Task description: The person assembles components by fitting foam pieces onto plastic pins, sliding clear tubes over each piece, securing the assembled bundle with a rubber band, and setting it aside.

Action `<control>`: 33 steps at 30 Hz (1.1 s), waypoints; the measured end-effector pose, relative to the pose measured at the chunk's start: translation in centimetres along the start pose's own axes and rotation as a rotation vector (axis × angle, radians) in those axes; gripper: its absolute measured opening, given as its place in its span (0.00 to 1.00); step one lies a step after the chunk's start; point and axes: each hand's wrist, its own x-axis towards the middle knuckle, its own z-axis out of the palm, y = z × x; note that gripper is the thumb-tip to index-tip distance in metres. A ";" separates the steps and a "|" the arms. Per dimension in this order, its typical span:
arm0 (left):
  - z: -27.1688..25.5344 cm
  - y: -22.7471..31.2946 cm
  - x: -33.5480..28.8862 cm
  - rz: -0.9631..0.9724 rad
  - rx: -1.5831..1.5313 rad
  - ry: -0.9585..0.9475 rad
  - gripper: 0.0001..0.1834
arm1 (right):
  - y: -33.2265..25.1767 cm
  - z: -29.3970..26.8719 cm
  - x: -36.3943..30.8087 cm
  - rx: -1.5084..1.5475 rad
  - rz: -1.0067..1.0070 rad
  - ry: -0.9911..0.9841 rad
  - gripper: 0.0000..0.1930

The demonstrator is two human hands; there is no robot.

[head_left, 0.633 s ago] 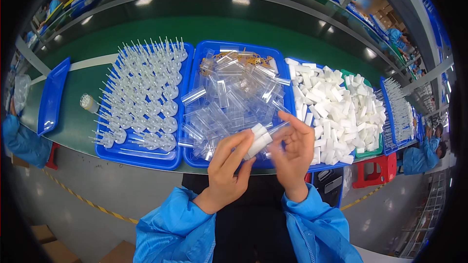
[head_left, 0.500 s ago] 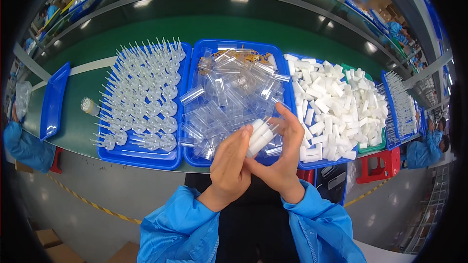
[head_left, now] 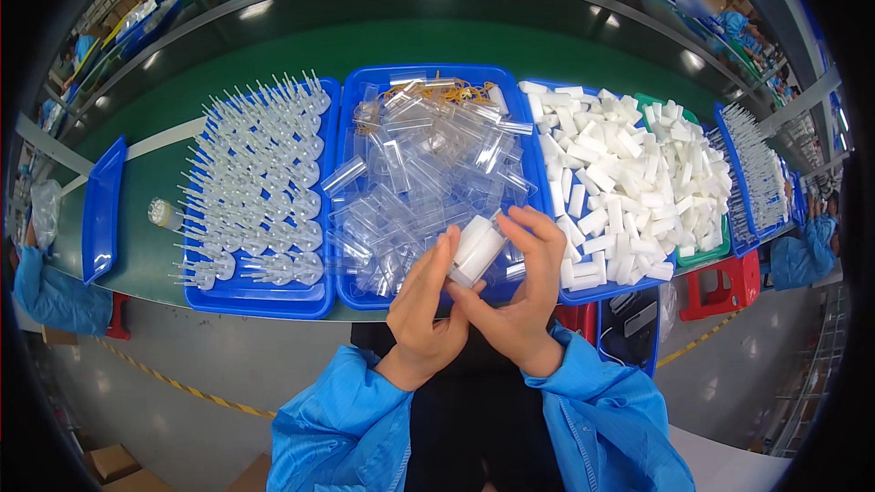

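My left hand (head_left: 421, 308) and my right hand (head_left: 521, 296) meet above the front of the middle blue tray (head_left: 366, 302). Between their fingertips they hold white foam-like pieces (head_left: 479, 251), lying side by side and tilted. A clear plastic edge shows around these pieces, apparently a clear sleeve; how far it encloses them I cannot tell. The right thumb presses from below, with the right fingers curved over the far end. Left fingers lie along the left side. Beneath and beyond the hands, the tray holds a heap of clear plastic sleeves (head_left: 424, 159).
Yellow rubber bands (head_left: 439, 88) lie at that tray's back. Left stands a blue tray (head_left: 260, 299) with rows of translucent stemmed parts (head_left: 264, 173); right, a tray of white blocks (head_left: 606, 169). A small round container (head_left: 164, 214) sits left on the green bench (head_left: 383, 46). Red stools (head_left: 725, 287) stand below.
The white pieces have turned more upright and sit closer together, with clear plastic visible around them. My right fingers have closed in over the far end. The view has shifted slightly.
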 end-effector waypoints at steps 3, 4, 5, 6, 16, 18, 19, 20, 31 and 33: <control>0.0 0.5 0.2 -0.109 -0.101 0.083 0.34 | 0.3 -0.7 0.1 0.014 0.038 -0.059 0.33; -0.2 0.5 0.2 -0.100 -0.074 0.055 0.33 | 0.4 -0.9 0.0 0.020 0.046 -0.055 0.33; -0.3 0.4 0.4 -0.089 -0.048 0.028 0.32 | 0.5 -1.0 0.2 0.018 0.046 -0.052 0.33; -0.4 0.4 0.4 -0.088 -0.050 0.026 0.32 | 0.7 -1.2 0.4 0.060 0.029 -0.110 0.31; -3.4 0.5 1.2 -0.269 -0.259 0.123 0.18 | 5.8 -4.2 2.3 -0.424 0.077 -0.212 0.15; -3.5 0.8 1.2 -0.314 -0.332 0.118 0.19 | 5.7 -3.1 2.0 -0.441 0.057 -0.205 0.16; -3.4 0.9 1.2 -0.289 -0.393 0.095 0.18 | 5.3 -2.8 1.9 -0.498 0.057 -0.254 0.15; -3.5 1.0 1.1 -0.262 -0.454 0.071 0.18 | 5.1 -2.5 1.9 -0.554 0.057 -0.302 0.14; -3.0 1.1 0.2 -0.205 -0.382 0.078 0.19 | 2.2 -4.0 2.5 0.398 0.344 -0.171 0.11; -3.1 1.2 0.4 -0.188 -0.312 0.047 0.19 | 0.4 -3.9 2.8 0.664 0.327 -0.277 0.12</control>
